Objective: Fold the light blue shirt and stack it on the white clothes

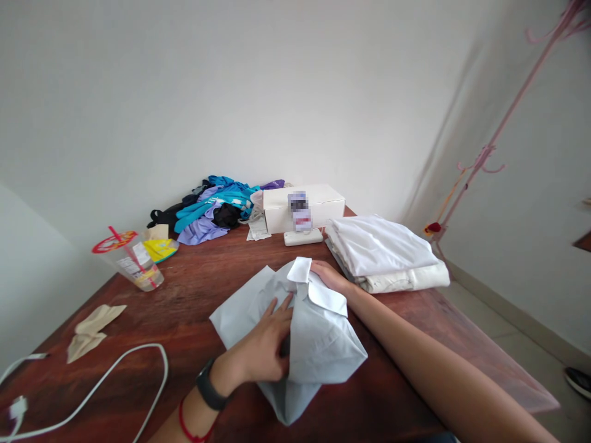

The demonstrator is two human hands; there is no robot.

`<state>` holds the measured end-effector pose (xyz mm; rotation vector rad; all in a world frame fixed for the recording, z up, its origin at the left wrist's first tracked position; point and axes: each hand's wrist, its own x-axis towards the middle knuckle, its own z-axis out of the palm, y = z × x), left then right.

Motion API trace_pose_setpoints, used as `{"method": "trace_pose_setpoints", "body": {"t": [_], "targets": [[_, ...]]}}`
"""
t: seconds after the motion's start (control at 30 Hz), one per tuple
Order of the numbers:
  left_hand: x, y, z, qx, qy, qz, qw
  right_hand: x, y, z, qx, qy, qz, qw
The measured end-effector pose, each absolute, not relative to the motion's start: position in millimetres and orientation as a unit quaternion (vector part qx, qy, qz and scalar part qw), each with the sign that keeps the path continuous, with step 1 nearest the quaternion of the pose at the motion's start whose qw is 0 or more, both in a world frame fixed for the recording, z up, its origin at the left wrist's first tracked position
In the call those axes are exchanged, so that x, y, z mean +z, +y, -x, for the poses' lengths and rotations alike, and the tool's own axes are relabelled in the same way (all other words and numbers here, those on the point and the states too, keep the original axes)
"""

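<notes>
A pale grey collared shirt, partly folded, lies on the dark wooden table in front of me. My left hand presses on the shirt's middle, fingers curled into a fold of the cloth. My right hand rests at the white collar, its fingers partly hidden by the fabric. A black band and a red string sit on my left wrist.
A stack of folded white clothes lies at the right. A white box and a heap of blue and purple clothes stand at the back. A plastic cup, a beige cloth and a white cable lie left.
</notes>
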<state>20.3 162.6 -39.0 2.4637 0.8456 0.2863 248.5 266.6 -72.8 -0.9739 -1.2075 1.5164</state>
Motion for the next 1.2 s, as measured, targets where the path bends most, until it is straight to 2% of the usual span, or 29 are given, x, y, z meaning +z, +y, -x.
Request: {"method": "trace_pose_setpoints", "body": {"t": [0.23,0.37,0.47,0.73,0.93,1.2], "targets": [[-57,176,-15,0.018,0.479,-0.868,0.130,-73,261,-249,0.705,-0.428,0.335,0.457],[-55,183,-10,0.022,0.641,-0.767,0.034,-75,260,-250,0.732,-0.417,0.304,0.444],[-46,187,-3,0.035,0.684,-0.728,-0.017,-76,259,-251,0.713,-0.460,0.325,0.418],[-37,189,-1,0.116,0.649,-0.751,-0.037,-70,242,-239,0.603,-0.652,0.305,0.343],[-42,186,-5,0.118,0.499,-0.859,-0.001,-72,233,-233,0.484,-0.734,0.326,0.348],[-47,184,-9,0.178,0.451,-0.873,0.062,-66,218,-220,0.498,-0.747,0.282,0.338]]}}
